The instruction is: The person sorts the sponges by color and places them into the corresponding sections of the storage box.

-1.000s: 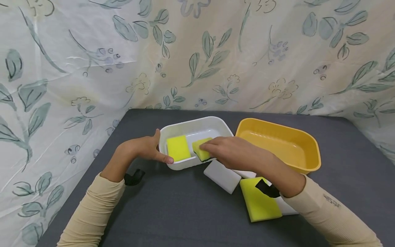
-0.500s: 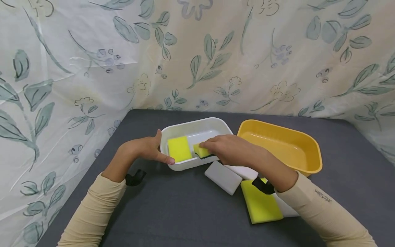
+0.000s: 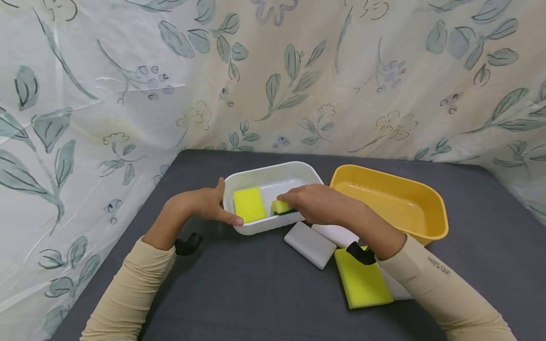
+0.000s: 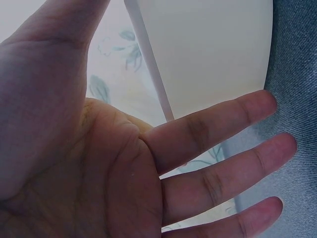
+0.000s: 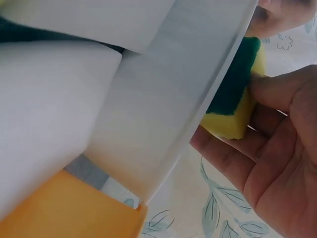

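Observation:
My right hand [image 3: 320, 203] pinches a yellow sponge [image 3: 279, 207] with a dark green scouring side, in the front part of a white tub [image 3: 273, 171]. The right wrist view shows thumb and fingers on the yellow layer of this sponge [image 5: 240, 116], behind the tub's wall [image 5: 163, 99]. A second yellow sponge [image 3: 249, 204] lies flat at the tub's left end. My left hand [image 3: 202, 204] rests against the left end, its thumb along the near rim. In the left wrist view its fingers [image 4: 218, 124] are straight beside the tub's outer wall [image 4: 213, 49].
A yellow tub [image 3: 392, 199] stands to the right of the white one. In front lie a grey-white foam block [image 3: 310, 245], another white block [image 3: 334, 234] and a large yellow sponge [image 3: 362, 279], with a white piece [image 3: 396, 284] partly under my right forearm. Floral cloth [image 3: 273, 80] hangs behind the dark table.
My right hand has lowered the sponge into the white tub and shifted slightly right; the sponge has tipped flatter. The left hand stays at the tub's left end.

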`<act>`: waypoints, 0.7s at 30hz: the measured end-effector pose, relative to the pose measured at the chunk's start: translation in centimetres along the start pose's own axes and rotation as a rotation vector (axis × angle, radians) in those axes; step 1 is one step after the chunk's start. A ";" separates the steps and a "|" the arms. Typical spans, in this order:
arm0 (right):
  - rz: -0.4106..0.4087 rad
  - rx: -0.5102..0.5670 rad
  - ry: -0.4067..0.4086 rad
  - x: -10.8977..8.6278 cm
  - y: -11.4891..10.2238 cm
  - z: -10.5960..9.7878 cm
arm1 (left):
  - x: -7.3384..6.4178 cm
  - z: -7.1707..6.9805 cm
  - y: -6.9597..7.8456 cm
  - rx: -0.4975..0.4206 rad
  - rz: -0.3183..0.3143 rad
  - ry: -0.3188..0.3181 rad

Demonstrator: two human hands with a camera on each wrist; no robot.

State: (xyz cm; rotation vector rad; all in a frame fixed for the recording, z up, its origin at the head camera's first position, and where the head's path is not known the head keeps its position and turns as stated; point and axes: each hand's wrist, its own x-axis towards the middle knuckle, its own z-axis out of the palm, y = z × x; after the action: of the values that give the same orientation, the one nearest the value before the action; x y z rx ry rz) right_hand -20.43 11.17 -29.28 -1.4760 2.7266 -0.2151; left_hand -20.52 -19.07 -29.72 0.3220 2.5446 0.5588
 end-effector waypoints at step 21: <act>0.008 0.072 0.023 0.4 0.6 0.4 | 0.1 -0.3 0.2 -0.003 -0.008 -0.025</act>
State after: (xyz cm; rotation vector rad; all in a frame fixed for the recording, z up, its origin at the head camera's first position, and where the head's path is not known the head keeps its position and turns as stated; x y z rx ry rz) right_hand -21.11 11.06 -29.73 -1.4529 2.7113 -0.3279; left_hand -20.74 -19.01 -29.40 0.3151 2.5202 0.5520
